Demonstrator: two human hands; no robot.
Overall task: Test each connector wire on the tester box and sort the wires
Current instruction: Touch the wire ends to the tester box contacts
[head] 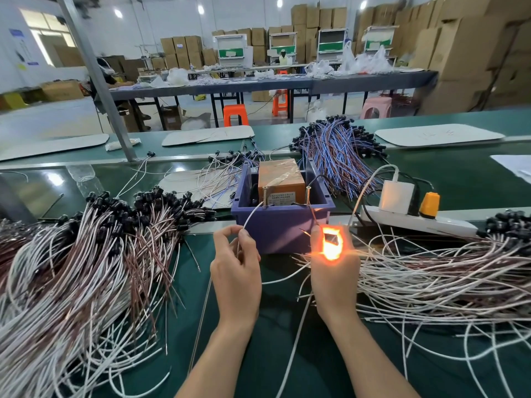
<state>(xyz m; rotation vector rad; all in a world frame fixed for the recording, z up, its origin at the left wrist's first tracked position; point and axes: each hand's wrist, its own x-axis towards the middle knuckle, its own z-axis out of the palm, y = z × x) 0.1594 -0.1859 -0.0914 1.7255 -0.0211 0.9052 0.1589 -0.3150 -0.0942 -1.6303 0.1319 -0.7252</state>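
Note:
The tester box (283, 222) is a blue tray holding an orange unit, with two upright screws at its front. My left hand (237, 268) pinches a white wire lead (253, 215) whose tip touches the left screw (264, 196). My right hand (334, 268) grips the connector (332, 244), which glows bright orange between my fingers; its thin brown lead (313, 215) reaches up to the right screw (308, 193). A big pile of wires (86, 268) with black connectors lies on the left. Another pile of wires (431, 271) spreads on the right.
A white power strip (416, 221) with a white adapter and an orange plug lies right of the box. A bundle of blue and brown wires (339, 150) sits behind the box. White trays (439, 135) rest on the far belt. A metal post (97, 79) rises at the left.

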